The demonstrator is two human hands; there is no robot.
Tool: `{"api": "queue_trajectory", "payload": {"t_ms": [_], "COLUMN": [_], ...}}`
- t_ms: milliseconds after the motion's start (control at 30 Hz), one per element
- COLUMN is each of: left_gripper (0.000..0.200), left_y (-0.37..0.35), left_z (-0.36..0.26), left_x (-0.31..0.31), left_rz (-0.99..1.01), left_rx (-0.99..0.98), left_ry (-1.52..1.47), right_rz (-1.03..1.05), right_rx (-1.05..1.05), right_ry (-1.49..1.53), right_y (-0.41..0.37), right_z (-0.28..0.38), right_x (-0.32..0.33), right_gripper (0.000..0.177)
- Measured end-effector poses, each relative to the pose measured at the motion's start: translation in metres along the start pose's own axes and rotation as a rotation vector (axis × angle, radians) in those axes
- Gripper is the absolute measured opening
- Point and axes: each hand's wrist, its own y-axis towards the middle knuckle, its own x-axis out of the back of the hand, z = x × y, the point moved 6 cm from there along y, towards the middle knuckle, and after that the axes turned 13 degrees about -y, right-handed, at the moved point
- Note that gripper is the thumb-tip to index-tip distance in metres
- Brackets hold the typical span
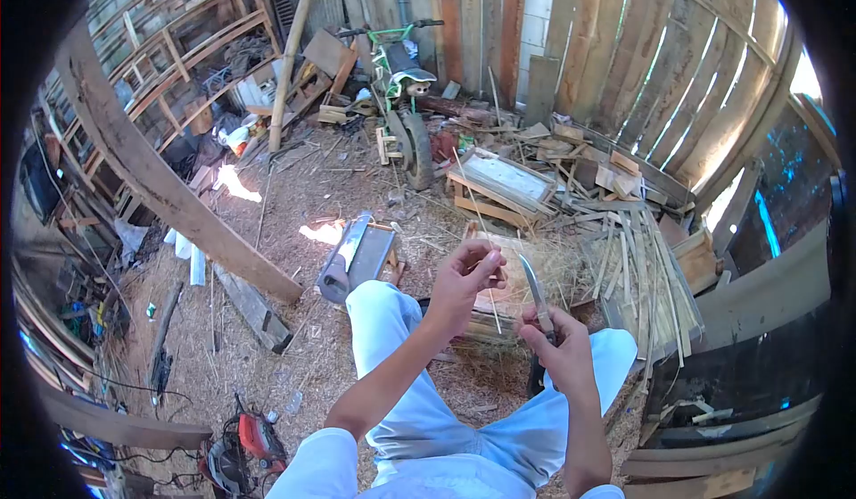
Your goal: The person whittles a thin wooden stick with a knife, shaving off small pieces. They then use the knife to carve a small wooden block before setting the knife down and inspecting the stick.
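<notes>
A thin strip [496,313] is being pinched in the left hand [462,287], slanting steeply in front of the pale trousers [379,316]. A knife [532,283] is being gripped by its handle in the right hand [563,349], its blade pointing upward near the strip, and the two hands are being held apart. Space to the right is being taken up by piled slats [644,276].

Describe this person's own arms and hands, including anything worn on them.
Both the left hand and the right hand are gloveless, with no watch or bracelet visible at either wrist. The forearms are bare. The left sleeve is short, plain and pale bluish-white; only a similarly pale sliver of the right sleeve shows.
</notes>
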Motion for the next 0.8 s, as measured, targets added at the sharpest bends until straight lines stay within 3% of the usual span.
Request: {"api": "queue_trajectory", "payload": {"t_ms": [67, 167, 233, 467, 633, 700, 800], "left_gripper": [0.016, 0.017, 0.018, 0.02, 0.021, 0.025, 0.031], "left_y": [0.005, 0.012, 0.02, 0.046, 0.04, 0.037, 0.036], "left_z": [-0.005, -0.016, -0.03, -0.106, -0.113, -0.116, -0.118], "left_x": [0.0, 0.0, 0.001, 0.015, 0.008, 0.015, 0.022], "left_rz": [-0.005, 0.032, 0.065, 0.054, 0.093, -0.004, -0.026], "left_rx": [-0.015, -0.066, -0.115, -0.344, -0.425, -0.516, -0.501], "left_ry": [0.008, 0.037, 0.061, 0.074, 0.079, 0.112, 0.093], "right_rz": [-0.019, -0.001, -0.044, -0.047, -0.075, -0.096, -0.15], "right_rx": [0.031, -0.037, 0.01, -0.018, -0.021, -0.044, 0.017], "right_ry": [-0.091, 0.066, -0.078, -0.123, -0.171, -0.181, -0.152], "right_y": [-0.001, -0.002, -0.002, -0.006, -0.004, -0.003, -0.002], "right_z": [0.001, -0.002, -0.001, -0.007, -0.002, -0.001, 0.003], "right_x": [-0.001, -0.001, 0.007, 0.017, 0.021, 0.026, 0.034], "right_gripper": [0.02, 0.016, 0.015, 0.015, 0.019, 0.021, 0.021]}}
